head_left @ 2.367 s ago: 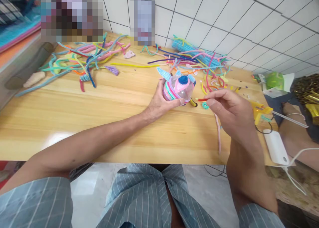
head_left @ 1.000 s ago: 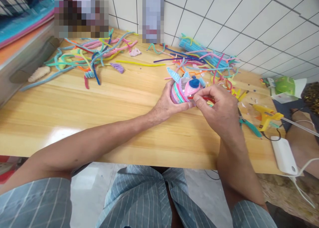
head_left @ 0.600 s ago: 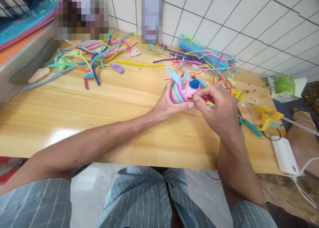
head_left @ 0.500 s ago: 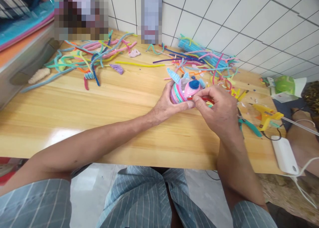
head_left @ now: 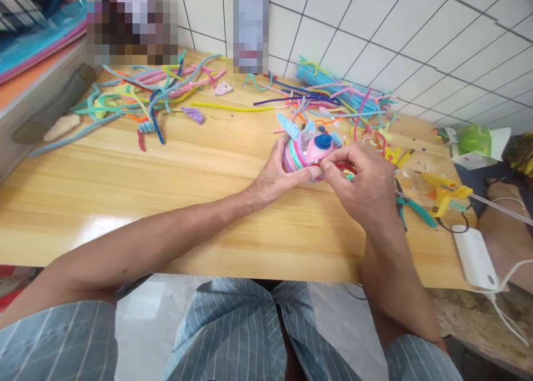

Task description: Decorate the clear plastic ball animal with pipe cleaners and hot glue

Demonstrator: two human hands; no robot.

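My left hand (head_left: 283, 167) is closed round the side of a pipe-cleaner figure (head_left: 296, 154), a rounded body wrapped in pink, purple and teal bands. Light-blue fuzzy pieces stick up from its top, and a pink oval with a dark-blue round patch (head_left: 323, 141) sits on its front. My right hand (head_left: 362, 178) pinches a red pipe cleaner (head_left: 345, 166) against the figure, just below the pink oval. Fingers cover the figure's lower right part, and the far end of the red piece is hidden behind them.
Loose pipe cleaners (head_left: 158, 92) lie tangled at the back left, beside a storage box (head_left: 45, 109). A light-blue bundle (head_left: 337, 89) rests along the tiled wall. To the right are teal-handled pliers (head_left: 418, 211), a yellow glue gun (head_left: 447, 192), a white power strip (head_left: 474, 257) and another person's arm (head_left: 503, 225).
Both hands keep their hold on the figure and the red pipe cleaner, with hardly any movement. The whole view has shifted slightly.
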